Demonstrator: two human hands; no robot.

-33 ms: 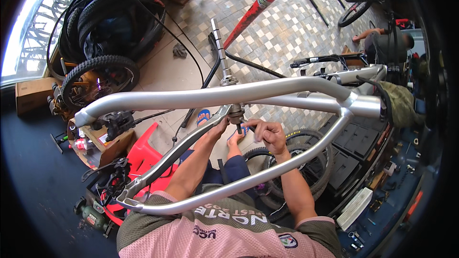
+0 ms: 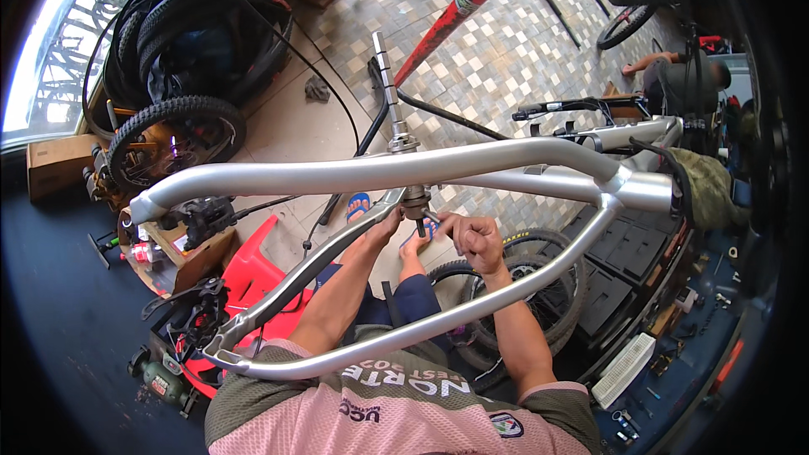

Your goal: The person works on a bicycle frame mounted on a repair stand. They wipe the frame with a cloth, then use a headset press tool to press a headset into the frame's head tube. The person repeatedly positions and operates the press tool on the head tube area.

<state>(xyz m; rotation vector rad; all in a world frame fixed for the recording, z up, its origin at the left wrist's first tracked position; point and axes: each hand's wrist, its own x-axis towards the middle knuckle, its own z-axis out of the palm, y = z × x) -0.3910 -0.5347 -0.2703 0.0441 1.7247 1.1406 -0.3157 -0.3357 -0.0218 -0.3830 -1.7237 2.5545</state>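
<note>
A silver bicycle frame (image 2: 354,172) spans the middle of my view, in front of the person's body. At its centre I see a metal fitting (image 2: 415,200), a dark bolt end (image 2: 421,227) pointing down from it. The left hand (image 2: 390,224) is just beside the fitting, partly hidden; I cannot tell how far it is closed or on what. The right hand (image 2: 474,240) has curled fingers near the bolt end; whether it grips anything, I cannot tell. Farther out are a red chair (image 2: 254,266) and, upper left, piled black tyres (image 2: 152,55).
</note>
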